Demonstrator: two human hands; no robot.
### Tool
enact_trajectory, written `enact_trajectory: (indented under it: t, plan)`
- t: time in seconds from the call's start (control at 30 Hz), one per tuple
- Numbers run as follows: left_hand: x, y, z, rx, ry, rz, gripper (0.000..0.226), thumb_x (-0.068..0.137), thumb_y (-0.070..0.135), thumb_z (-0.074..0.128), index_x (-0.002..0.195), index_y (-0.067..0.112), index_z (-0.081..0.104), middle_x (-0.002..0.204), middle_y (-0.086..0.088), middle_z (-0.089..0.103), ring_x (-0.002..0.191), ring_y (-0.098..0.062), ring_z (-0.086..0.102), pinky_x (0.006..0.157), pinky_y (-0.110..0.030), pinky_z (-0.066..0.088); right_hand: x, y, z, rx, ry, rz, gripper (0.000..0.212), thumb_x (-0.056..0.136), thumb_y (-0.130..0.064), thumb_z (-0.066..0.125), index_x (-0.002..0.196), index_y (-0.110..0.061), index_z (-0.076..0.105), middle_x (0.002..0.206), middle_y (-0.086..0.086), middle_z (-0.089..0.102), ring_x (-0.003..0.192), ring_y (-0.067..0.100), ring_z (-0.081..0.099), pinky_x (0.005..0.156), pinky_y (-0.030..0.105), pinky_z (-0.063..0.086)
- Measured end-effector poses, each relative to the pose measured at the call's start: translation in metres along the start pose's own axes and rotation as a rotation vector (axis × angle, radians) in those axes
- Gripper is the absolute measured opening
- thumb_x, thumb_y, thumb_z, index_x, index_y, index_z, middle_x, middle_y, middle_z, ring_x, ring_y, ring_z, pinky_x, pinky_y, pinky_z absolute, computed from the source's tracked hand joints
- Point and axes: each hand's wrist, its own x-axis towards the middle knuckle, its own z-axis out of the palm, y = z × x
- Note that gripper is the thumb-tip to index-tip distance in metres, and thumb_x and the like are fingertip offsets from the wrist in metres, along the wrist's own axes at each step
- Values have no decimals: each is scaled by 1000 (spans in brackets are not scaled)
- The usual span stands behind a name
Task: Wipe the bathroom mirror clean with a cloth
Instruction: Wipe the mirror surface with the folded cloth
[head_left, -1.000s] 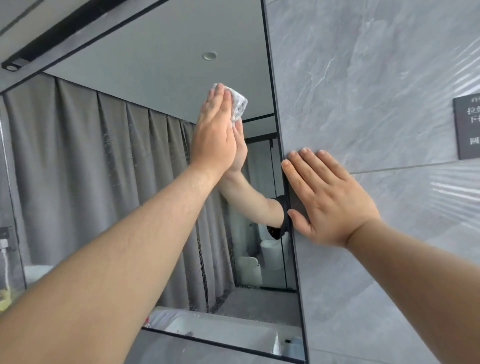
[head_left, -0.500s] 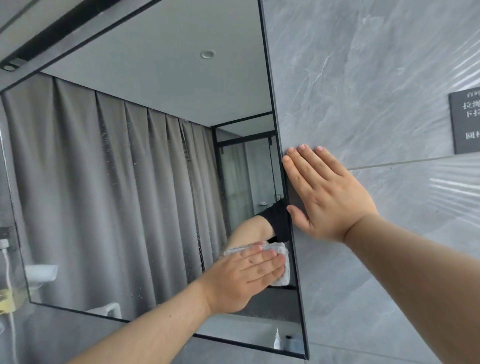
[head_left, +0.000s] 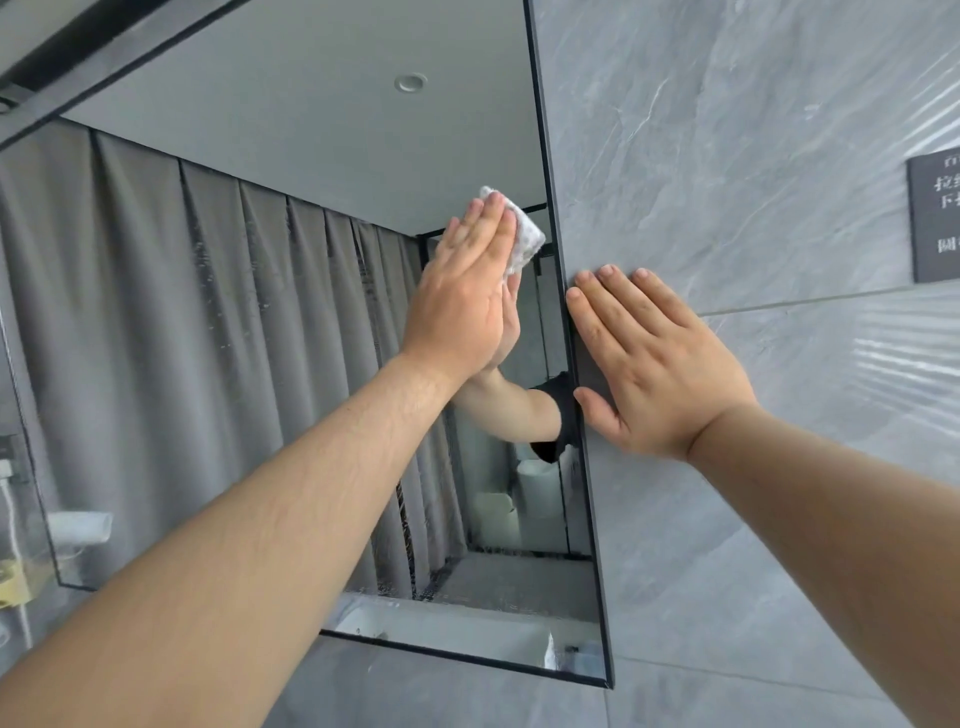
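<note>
A large black-framed mirror (head_left: 291, 218) hangs on the grey tiled wall and reflects grey curtains and a ceiling. My left hand (head_left: 465, 296) lies flat with straight fingers, pressing a small white-grey cloth (head_left: 522, 236) against the glass near the mirror's upper right. Only the cloth's right edge shows past my fingers. My right hand (head_left: 652, 364) rests flat and open on the wall tile, its thumb at the mirror's right frame edge.
A dark sign with white characters (head_left: 935, 218) is fixed to the wall at the far right. The grey marble-look wall (head_left: 727, 130) runs right of the mirror. At the left edge a white cable and a yellowish object (head_left: 10, 577) sit beside the frame.
My left hand swept the cloth from high on the glass down to the lower right, and is now back up near the upper right. My right hand stayed put.
</note>
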Motion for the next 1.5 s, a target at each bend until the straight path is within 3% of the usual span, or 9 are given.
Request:
enact_trajectory:
  t: [0.23,0.4,0.57,0.77,0.93,1.1,1.33,1.43,1.5]
  plan:
    - [-91,21,2,-16,-124,312,69,85,-7,63,146,-1,33,154,-15,29,149,-26,22,124,-42,15,0,0,-1,17,9,-3,78,90,-44,34,151,5,32,156,24,34,147,39,30,122,51,19]
    - [-180,33,1,-64,-361,589,56,94,-5,31,149,7,31,156,-9,34,150,-24,23,123,-44,19,0,0,-3,17,5,-5,79,86,-40,37,150,5,32,156,24,35,146,40,31,122,51,18]
    - [-184,25,1,-80,-405,720,62,90,-4,49,149,8,33,156,-6,33,147,-22,29,121,-42,26,0,0,-1,21,15,-10,80,87,-43,36,151,5,32,155,24,35,146,40,31,122,52,18]
    - [-114,-9,-6,-34,-173,338,59,99,-2,44,151,8,19,158,-10,22,151,-24,15,124,-38,13,-1,0,1,8,30,-20,81,89,-48,36,151,5,31,156,25,34,146,41,30,121,54,19]
    - [-100,-25,-10,-49,-31,-146,46,104,8,26,149,0,31,157,-16,28,149,-28,22,125,-36,11,-2,1,1,-22,13,-43,84,90,-51,36,153,3,27,156,25,33,146,43,29,121,55,17]
    - [-164,-5,-4,-68,13,-411,50,101,7,27,150,-2,26,158,-8,18,151,-8,6,124,-32,8,-1,1,0,-19,13,-60,85,89,-52,37,153,3,27,155,27,34,144,45,30,121,56,17]
    - [-299,19,-1,-120,126,-1150,53,102,6,28,154,3,18,164,-10,10,152,-24,11,122,-26,9,-1,1,1,-15,22,-53,83,90,-51,34,152,4,29,154,27,35,144,45,30,121,57,17]
    - [-299,16,2,-132,187,-1316,52,103,0,28,154,-1,18,164,-13,11,152,-23,11,116,-14,3,-1,2,2,-18,24,-53,83,90,-52,34,152,3,29,154,26,35,144,45,30,121,56,17]
    - [-291,19,6,-127,216,-1339,51,104,4,26,154,-1,18,164,-14,10,153,-24,9,119,-19,2,-1,1,2,-16,27,-55,83,90,-52,35,152,3,29,154,26,35,144,45,30,121,56,16]
